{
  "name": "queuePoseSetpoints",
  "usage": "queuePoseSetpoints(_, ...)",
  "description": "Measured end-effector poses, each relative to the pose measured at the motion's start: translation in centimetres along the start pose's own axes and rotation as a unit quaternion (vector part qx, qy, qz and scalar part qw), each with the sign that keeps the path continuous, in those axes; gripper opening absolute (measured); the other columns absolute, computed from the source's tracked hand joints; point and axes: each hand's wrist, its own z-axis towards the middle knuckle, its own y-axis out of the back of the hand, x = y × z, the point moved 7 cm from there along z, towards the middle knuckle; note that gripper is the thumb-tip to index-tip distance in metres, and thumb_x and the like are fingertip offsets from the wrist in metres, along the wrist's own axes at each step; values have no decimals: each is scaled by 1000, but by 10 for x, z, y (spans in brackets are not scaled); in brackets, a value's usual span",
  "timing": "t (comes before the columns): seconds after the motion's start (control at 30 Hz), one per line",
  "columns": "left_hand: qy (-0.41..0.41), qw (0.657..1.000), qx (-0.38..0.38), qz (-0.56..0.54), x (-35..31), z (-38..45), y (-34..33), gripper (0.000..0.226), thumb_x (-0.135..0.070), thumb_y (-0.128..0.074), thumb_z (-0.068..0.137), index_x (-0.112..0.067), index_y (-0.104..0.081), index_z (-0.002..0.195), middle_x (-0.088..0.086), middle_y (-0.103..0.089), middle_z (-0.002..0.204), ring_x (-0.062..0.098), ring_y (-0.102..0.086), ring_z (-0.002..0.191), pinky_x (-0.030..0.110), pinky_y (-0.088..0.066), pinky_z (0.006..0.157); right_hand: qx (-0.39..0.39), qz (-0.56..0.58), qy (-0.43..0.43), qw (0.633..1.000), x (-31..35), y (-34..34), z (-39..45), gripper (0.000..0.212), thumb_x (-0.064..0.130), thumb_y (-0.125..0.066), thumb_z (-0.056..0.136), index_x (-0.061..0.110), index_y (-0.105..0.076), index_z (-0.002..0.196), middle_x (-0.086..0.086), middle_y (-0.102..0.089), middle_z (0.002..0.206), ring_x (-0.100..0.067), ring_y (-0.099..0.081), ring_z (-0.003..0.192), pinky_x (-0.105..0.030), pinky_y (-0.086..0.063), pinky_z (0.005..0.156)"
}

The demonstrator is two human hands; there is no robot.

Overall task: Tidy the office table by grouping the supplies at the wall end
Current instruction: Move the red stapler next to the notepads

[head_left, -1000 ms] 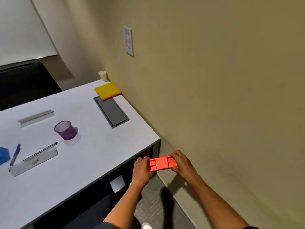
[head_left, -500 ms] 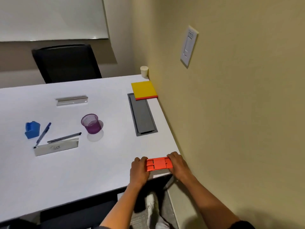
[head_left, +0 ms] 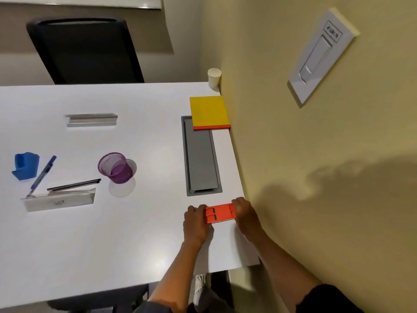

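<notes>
We hold the orange block (head_left: pixel 220 213) by its two short ends, our left hand (head_left: pixel 195 224) closed on one end and our right hand (head_left: pixel 246 216) closed on the other, so its long axis runs across between the grips, roughly square to the wall. It sits low over the white tabletop (head_left: pixel 112 245) near the wall-side edge, just short of the grey cable hatch (head_left: pixel 200 159). The right hand is nearer the wall, so we judge it should lead the block along that edge toward the yellow pad (head_left: pixel 208 111).

Bare forearms, dark short sleeve (head_left: pixel 325 297), white shoe (head_left: pixel 200 288)
</notes>
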Motion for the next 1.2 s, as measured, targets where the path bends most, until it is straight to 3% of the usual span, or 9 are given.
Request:
queuePoseSetpoints(0.07,4,1000,7,9,-2,6,-2,49,-16,-63,71,-28,-58,118,5,-51,104,27,-53,99,39,-50,81,18,-17,-13,1000,-2,-2,7,35,-20,-61,54,7,-57,76,-12,-58,76,-32,-60,65,-34,-43,51)
queuePoseSetpoints(0.17,13,999,15,32,-3,15,-4,49,-17,-61,73,-30,-57,121,4,-50,107,26,-52,102,37,-50,83,41,-34,-33,998,-4,-5,13,31,-14,-60,65,6,-60,90,-15,-62,95,-34,-61,86,-41,-51,70)
queuePoseSetpoints(0.33,9,998,30,53,-7,29,-12,50,-18,-60,76,-33,-55,124,4,-46,107,26,-50,103,36,-49,85,56,-83,-65,993,-9,-3,20,34,-5,-56,82,8,-56,113,-12,-57,117,-30,-57,105,-36,-45,91)
queuePoseSetpoints(0.67,-8,996,42,76,-11,41,-22,45,-17,-58,79,-31,-55,122,6,-46,105,30,-48,101,36,-47,82,72,-85,-97,989,-17,-9,27,36,3,-66,82,10,-52,115,-12,-55,120,-28,-55,109,-34,-46,94)
queuePoseSetpoints(0.97,12,993,83,85,2,36,-10,78,-20,-67,74,-26,-28,141,10,-43,120,32,-46,111,38,-48,88,89,-111,-105,984,-10,-3,27,57,0,-63,79,10,-41,131,-10,-46,130,-28,-48,118,-34,-44,96)
queuePoseSetpoints(1.07,20,993,71,93,11,32,13,83,-17,-65,77,-26,-20,146,11,-42,121,32,-45,112,38,-45,87,99,-123,-92,983,-1,4,26,68,1,-56,83,11,-26,144,-12,-37,139,-31,-41,125,-38,-42,101)
queuePoseSetpoints(1.2,45,996,41,62,32,28,48,87,-17,-67,77,-26,-17,148,10,-40,124,32,-44,115,42,-46,91,91,-86,-79,989,11,23,34,69,2,-57,81,11,-28,143,-11,-41,135,-30,-45,122,-36,-45,96)
